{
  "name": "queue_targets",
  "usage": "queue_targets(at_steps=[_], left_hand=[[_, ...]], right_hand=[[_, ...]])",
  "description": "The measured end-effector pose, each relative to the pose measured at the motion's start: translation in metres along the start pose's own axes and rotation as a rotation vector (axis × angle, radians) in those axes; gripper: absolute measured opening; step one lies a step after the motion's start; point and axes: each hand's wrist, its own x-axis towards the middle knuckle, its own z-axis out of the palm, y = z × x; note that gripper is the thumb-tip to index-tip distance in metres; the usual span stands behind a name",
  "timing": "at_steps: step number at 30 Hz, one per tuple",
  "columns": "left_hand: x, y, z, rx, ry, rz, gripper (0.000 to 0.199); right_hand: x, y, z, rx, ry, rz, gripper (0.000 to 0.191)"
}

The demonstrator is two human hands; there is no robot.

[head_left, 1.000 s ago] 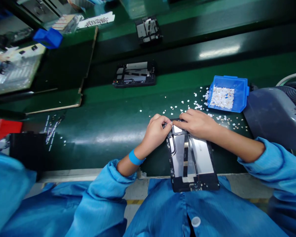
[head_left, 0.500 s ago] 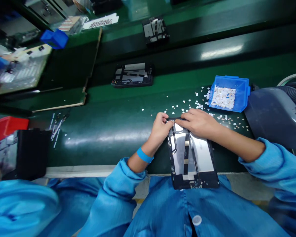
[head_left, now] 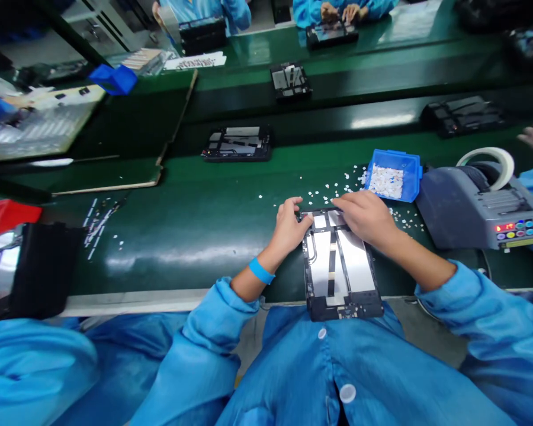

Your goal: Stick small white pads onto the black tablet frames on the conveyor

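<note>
An opened tablet-like device (head_left: 343, 260) with silver panels lies over the green bench's front edge, its lower end against my clothes. My left hand (head_left: 288, 225) grips its upper left corner, the thumb on top. At the upper right, my right hand (head_left: 368, 218) has its fingers pinched together by the device's top edge; whatever is between the fingertips is too small to make out. Small white pieces (head_left: 327, 187) are scattered just behind the device. A blue bin (head_left: 411, 177) beyond my right hand holds a heap of similar white pieces.
A grey tape dispenser (head_left: 459, 207) stands at the right. Other opened devices (head_left: 237, 144) lie further back. A red bin (head_left: 9, 214) and a black-cased device (head_left: 48, 269) are at the left. Co-workers' hands (head_left: 337, 13) show at the back, left and right edges.
The view has tilted up and turned right, revealing co-workers and the dispenser's front. My right hand's fingertips have moved from the device's upper left part towards its top right edge; my left hand stays on the corner.
</note>
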Motion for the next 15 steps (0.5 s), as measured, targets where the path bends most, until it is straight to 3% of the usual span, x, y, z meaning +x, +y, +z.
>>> queue_targets(at_steps=[2,4,6,8,10,12,15], left_hand=[[-0.017,-0.003,-0.006,-0.026,-0.008,-0.023,0.052],[-0.043,-0.006,-0.009,-0.053,-0.114,-0.037,0.053],[-0.072,-0.006,-0.009,-0.047,-0.257,0.008,0.056],[-0.096,-0.002,-0.010,-0.035,-0.272,0.061,0.066],[-0.107,0.000,-0.017,-0.092,-0.171,0.073,0.076],[-0.102,-0.006,-0.040,-0.226,-0.072,0.053,0.079],[-0.080,-0.035,-0.108,-0.414,0.046,-0.088,0.075]], right_hand=[[-0.026,-0.006,-0.019,0.052,0.029,0.301,0.039],[-0.054,-0.017,-0.036,0.124,-0.117,0.514,0.043],[-0.075,-0.035,-0.048,0.219,-0.323,0.580,0.048],[-0.082,-0.059,-0.056,0.306,-0.437,0.589,0.053],[-0.074,-0.083,-0.061,0.390,-0.438,0.584,0.057],[-0.050,-0.099,-0.059,0.495,-0.411,0.545,0.060],[0.018,-0.099,-0.033,0.693,-0.400,0.458,0.055]])
